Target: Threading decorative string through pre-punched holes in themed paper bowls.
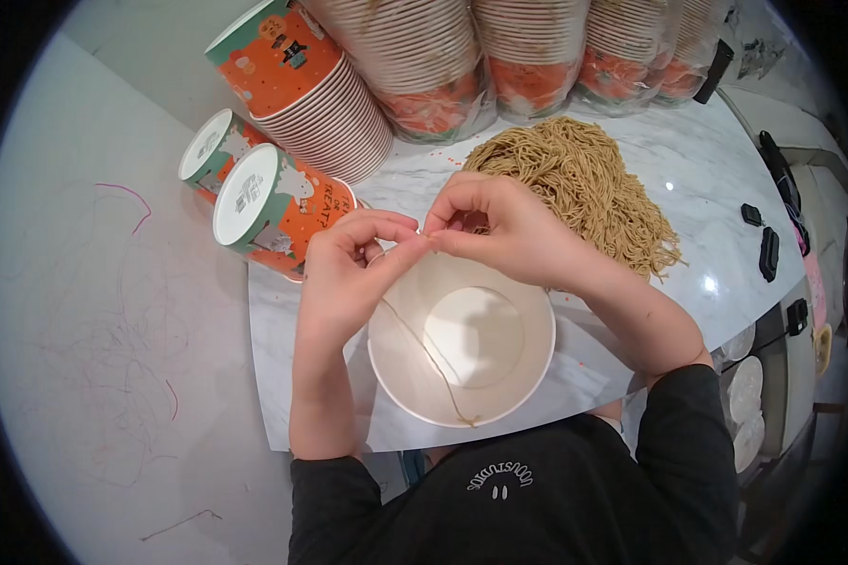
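Left hand (349,273) and right hand (499,231), both pinching one noodle strand (424,348) over white paper bowl (462,344); noodle pile (584,184) behind.

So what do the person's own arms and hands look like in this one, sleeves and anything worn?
Both hands, left hand and right hand, are bare: no gloves, rings or watch visible. The forearms are uncovered; dark charcoal fabric sleeves are pushed up toward the elbows.
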{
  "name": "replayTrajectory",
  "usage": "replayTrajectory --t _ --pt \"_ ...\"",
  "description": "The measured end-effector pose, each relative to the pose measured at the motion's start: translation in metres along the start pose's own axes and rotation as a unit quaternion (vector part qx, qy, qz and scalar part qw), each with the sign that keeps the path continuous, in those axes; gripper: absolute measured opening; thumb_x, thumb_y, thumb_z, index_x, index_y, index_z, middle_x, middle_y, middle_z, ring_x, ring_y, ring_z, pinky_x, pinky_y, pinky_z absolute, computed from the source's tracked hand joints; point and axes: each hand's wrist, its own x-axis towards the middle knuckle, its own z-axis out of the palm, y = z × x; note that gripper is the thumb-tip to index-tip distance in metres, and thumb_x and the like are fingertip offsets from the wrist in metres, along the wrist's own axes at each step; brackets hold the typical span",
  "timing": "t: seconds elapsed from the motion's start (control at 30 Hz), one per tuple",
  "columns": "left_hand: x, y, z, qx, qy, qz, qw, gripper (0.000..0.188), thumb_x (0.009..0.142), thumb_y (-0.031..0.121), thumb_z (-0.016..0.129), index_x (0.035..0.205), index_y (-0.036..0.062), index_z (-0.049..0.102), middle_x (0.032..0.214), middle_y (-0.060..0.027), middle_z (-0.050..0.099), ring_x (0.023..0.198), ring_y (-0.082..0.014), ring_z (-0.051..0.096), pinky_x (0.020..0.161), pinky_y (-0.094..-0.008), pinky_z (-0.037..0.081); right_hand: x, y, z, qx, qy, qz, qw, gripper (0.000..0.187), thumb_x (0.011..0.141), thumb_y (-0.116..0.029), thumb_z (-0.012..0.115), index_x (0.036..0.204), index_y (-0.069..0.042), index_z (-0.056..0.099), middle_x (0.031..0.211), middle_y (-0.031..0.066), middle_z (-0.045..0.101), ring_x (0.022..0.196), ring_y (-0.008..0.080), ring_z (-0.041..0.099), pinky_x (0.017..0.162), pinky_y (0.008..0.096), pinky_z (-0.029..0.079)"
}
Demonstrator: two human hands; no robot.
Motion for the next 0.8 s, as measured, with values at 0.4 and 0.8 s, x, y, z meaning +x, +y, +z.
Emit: replayTrajectory --t 0.4,0.8 --pt "-0.001 0.003 -0.002 -0.066 0.003 -0.051 0.997 0.01 0.093 0.01 0.074 0.093 0.0004 0.075 0.085 0.0042 0.069 0.064 0.002 0.047 0.055 -0.0178 0.036 -0.004 -0.006 0.008 -0.17 0.069 -0.123 0.975 0.015 0.091 -0.013 0.068 0.095 0.001 0.068 0.091 0.0149 0.063 0.084 0.0291 0.066 0.077 0.0389 0.052" --pt "0.0 -0.001 0.001 -0.064 -0.018 -0.022 0.998 0.013 0.094 0.01 0.074 0.099 -0.0019 0.076 0.095 -0.001 0.072 0.072 -0.0004 0.053 0.062 -0.0186 0.042 -0.003 -0.005 0.007 -0.132 0.06 -0.095 0.985 0.012 0.092 -0.009 0.071 0.097 0.001 0.067 0.092 0.0096 0.062 0.083 0.0197 0.062 0.075 0.0315 0.05"
